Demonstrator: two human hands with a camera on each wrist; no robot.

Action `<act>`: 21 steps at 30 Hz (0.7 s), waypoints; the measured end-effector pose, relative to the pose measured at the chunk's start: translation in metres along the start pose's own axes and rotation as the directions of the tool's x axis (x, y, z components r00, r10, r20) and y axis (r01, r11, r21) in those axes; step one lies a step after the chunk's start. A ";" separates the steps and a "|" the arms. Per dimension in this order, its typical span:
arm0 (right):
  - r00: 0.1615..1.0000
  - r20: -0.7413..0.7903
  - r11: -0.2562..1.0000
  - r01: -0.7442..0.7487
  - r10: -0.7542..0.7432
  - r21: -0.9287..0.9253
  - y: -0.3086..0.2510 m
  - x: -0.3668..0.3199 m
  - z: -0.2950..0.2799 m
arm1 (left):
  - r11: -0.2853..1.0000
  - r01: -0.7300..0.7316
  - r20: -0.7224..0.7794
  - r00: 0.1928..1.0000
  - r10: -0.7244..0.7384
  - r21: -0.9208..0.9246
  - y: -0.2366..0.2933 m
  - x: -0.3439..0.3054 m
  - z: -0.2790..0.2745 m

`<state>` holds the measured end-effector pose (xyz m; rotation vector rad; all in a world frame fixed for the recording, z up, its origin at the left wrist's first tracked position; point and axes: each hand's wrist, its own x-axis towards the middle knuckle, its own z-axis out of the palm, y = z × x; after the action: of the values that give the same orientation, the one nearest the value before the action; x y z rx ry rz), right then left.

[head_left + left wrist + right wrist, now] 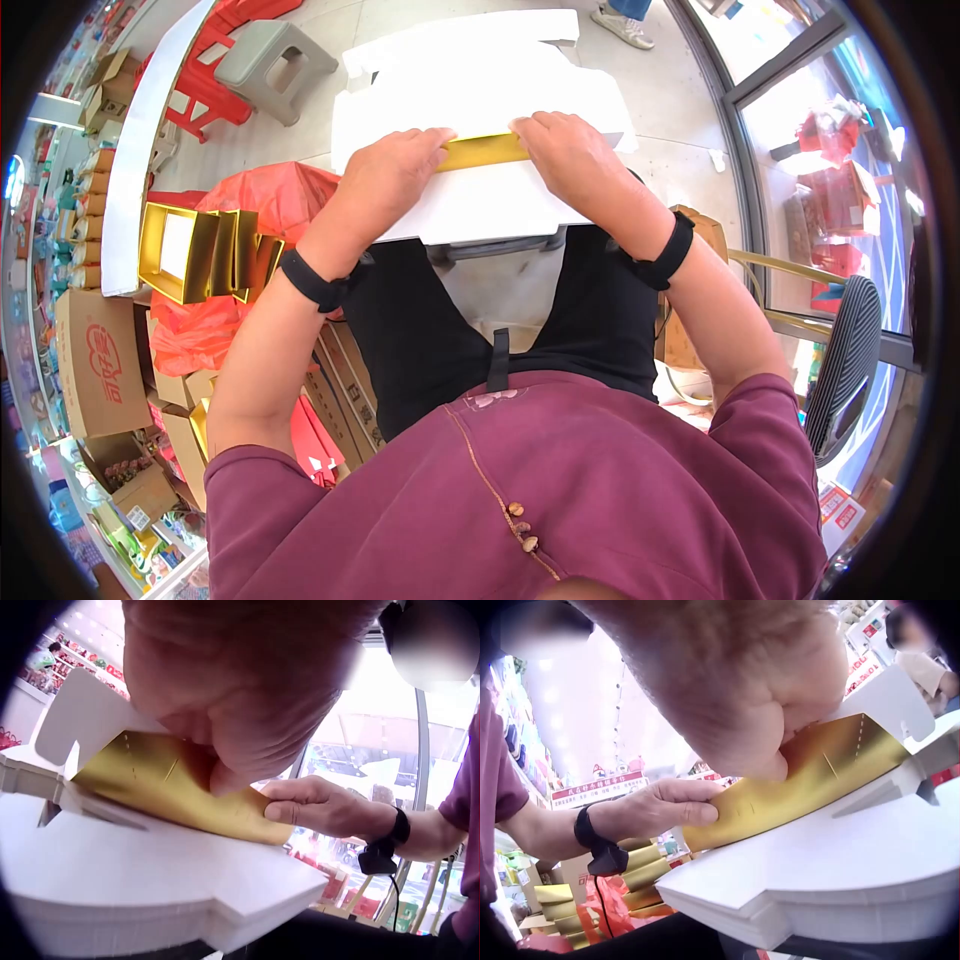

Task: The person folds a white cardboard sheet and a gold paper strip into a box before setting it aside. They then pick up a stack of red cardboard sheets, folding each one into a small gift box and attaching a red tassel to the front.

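A stack of white die-cut cardboard blanks lies in front of the person's lap. The near part of the top blank is bent up, showing its shiny gold face as a strip with small slits and a dashed line. My left hand pinches one end of this gold strip, thumb on the gold side. At the other end, my right hand pinches it the same way, and its thumb shows in the left wrist view on the gold face. The fingers behind the card are partly hidden.
Folded gold box frames stand on red plastic bags at the left. Cartons and shelves line that side. A grey stool is behind them, a striped chair back at right. Another person's shoe shows at the top.
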<state>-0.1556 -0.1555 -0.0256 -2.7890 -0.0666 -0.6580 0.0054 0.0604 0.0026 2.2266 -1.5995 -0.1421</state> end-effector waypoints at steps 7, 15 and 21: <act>0.998 0.015 0.991 -0.052 0.054 -0.127 0.005 0.010 0.002 | 0.951 0.253 0.037 0.964 -0.264 0.177 -0.003 0.002 -0.012; 0.999 -0.037 0.973 -0.034 0.026 -0.228 -0.003 0.002 0.014 | 0.910 0.008 -0.152 0.987 0.061 0.414 -0.005 -0.005 0.014; 0.999 -0.028 0.998 0.014 -0.016 -0.061 -0.059 -0.034 0.039 | 0.963 -0.050 -0.064 0.996 0.070 0.264 0.031 -0.027 0.042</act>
<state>-0.1757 -0.0880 -0.0590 -2.8394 -0.0631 -0.7141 -0.0437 0.0662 -0.0280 2.3420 -1.7296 0.1763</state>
